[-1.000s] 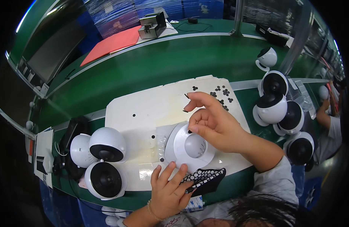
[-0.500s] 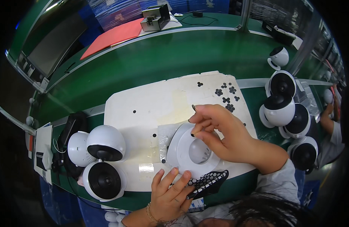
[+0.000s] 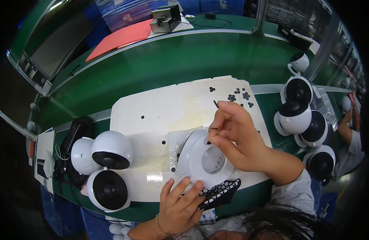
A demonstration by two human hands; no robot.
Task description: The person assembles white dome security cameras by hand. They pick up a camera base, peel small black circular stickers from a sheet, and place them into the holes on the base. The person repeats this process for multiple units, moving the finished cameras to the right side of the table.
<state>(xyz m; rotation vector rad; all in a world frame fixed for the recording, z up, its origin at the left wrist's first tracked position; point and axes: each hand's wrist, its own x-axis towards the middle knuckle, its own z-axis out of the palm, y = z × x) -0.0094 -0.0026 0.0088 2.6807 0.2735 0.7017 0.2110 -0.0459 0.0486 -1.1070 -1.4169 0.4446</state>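
My right hand [image 3: 242, 138] is raised over a white round camera housing [image 3: 186, 158], its fingers curled. Small black round pads [image 3: 215, 104] cling to the tips of its forefinger, another finger and the thumb. The housing lies on its side with its ring-shaped base and round hollow facing up, on a piece of bubble wrap [image 3: 176, 140]. My left hand [image 3: 178, 206] touches the near edge of that base with its fingertips. Between its forefinger and thumb sits a black sheet with white round spots [image 3: 220, 193]; the thumb is partly hidden.
Beneath lies a cream board [image 3: 132, 108] with black pads [image 3: 246, 96] scattered at its far right. White-and-black cameras stand at left [image 3: 110, 190] and right [image 3: 298, 90]. A metal box [image 3: 165, 24] and red sheet [image 3: 120, 40] lie beyond. Another person's arm [image 3: 344, 126] shows far right.
My right hand has shifted slightly right, and its forefinger has lifted away from the thumb, spreading the pads apart. The housing has shifted a little rightward; my left hand has hardly moved.
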